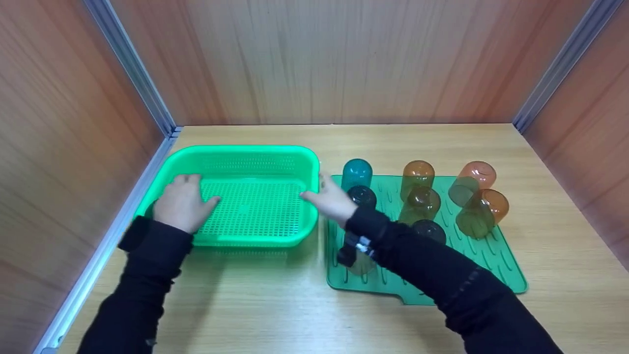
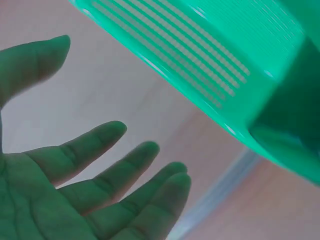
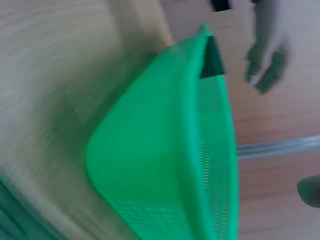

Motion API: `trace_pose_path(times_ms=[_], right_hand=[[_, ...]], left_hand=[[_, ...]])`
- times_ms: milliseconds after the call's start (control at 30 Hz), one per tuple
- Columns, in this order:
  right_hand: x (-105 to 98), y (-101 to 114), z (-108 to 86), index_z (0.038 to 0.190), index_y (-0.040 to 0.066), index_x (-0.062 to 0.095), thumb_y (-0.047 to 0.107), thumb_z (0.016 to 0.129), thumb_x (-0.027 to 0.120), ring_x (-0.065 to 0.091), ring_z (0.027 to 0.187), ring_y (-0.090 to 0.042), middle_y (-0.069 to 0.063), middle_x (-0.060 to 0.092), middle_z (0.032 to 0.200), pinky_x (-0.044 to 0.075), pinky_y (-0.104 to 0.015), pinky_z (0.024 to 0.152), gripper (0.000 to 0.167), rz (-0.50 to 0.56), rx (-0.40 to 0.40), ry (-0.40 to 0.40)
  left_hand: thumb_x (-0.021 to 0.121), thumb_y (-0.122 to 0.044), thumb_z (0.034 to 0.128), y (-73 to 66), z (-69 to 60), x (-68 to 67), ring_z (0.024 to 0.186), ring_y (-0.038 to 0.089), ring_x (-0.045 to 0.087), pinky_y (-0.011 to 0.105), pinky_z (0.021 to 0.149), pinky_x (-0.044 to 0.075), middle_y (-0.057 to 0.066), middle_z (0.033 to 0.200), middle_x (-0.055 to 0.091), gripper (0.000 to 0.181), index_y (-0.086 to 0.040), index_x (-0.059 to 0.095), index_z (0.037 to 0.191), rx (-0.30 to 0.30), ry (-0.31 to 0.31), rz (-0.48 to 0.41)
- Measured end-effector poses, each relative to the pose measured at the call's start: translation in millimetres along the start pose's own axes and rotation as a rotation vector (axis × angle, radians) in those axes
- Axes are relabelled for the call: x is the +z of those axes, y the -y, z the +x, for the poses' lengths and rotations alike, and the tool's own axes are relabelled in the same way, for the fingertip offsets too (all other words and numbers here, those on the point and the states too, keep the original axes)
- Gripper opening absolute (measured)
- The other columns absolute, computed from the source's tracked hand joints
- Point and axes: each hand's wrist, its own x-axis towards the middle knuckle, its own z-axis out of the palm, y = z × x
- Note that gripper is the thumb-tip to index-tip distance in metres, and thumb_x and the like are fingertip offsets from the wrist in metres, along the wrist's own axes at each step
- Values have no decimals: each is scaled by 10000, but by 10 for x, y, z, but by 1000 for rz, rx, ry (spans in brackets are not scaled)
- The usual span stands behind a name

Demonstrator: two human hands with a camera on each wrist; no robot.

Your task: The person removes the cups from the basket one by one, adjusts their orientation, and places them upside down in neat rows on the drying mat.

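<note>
A green plastic basket with a slotted floor stands on the left of the table. Over its left end hovers my left hand, and in the left wrist view that hand has its fingers spread, apart from the basket rim. My right hand is at the basket's right end, its thumb above the rim and its fingers by the outer side. The right wrist view shows the right thumb away from the basket wall; the other right fingers are out of that view.
A green ridged draining mat lies on the right. Several tinted cups stand upside down on it, among them a blue cup, an amber cup and a pink cup. My right sleeve hides some. Wooden walls enclose the table.
</note>
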Motion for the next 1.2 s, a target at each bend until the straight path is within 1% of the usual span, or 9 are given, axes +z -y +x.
trace_pose_path(times_ms=[33,100,200,367,567,700,833,1033,1200], right_hand=[[35,-13,21,1571,88,83,168,983,564,657,874,-124,-177,446,1482,552,-311,853,764,-4,2,25],[83,-36,65,1561,84,100,110,986,545,687,1043,-201,-175,533,1406,558,-354,908,728,0,2,70],[105,-70,131,1539,95,156,31,982,508,648,1149,-312,-188,571,1356,553,-403,925,662,-4,20,87],[58,-102,203,1474,40,282,-123,915,437,631,1151,-389,-231,586,1302,574,-418,875,602,-75,18,72],[0,-143,226,1436,36,363,-148,885,422,657,1098,-393,-259,596,1284,594,-362,786,584,-179,23,108],[-19,-146,231,1418,16,386,-122,896,423,655,1099,-390,-273,580,1296,598,-352,764,541,-175,34,107],[-3,-147,231,1409,19,395,-104,915,423,652,1112,-391,-269,582,1300,600,-364,773,509,-156,44,113],[-16,-153,227,1405,22,402,-85,933,427,669,1087,-369,-253,601,1278,596,-321,742,485,-165,51,114],[-33,-162,235,1443,13,354,-70,946,433,663,1096,-368,-248,593,1287,595,-317,752,511,-160,65,121]], left_hand=[[675,-279,889,42,11,-19,1052,555,553,648,777,503,395,1235,510,614,143,491,1295,-21,5,11],[669,-284,891,121,30,-44,983,543,568,628,727,507,384,1155,522,585,154,490,1235,-63,19,32],[659,-303,896,222,49,-48,910,531,575,598,664,502,367,1092,510,559,144,465,1169,-135,56,62],[643,-345,903,331,111,-3,910,514,600,562,653,503,355,1062,553,533,122,479,1100,-212,161,73],[590,-258,917,422,209,9,779,370,636,438,568,457,163,788,612,284,25,564,925,-205,273,49],[530,-155,889,445,270,6,745,340,615,431,563,446,107,714,551,149,-19,533,828,-212,266,27],[547,-175,869,527,278,-20,729,316,603,444,576,446,108,704,576,187,-42,558,737,-224,296,39],[656,-198,816,561,265,-38,682,271,599,378,556,442,125,761,671,206,-5,705,866,-244,410,-2],[728,-212,771,517,277,-32,688,264,584,370,573,448,111,767,652,246,-3,673,887,-264,439,-31]])
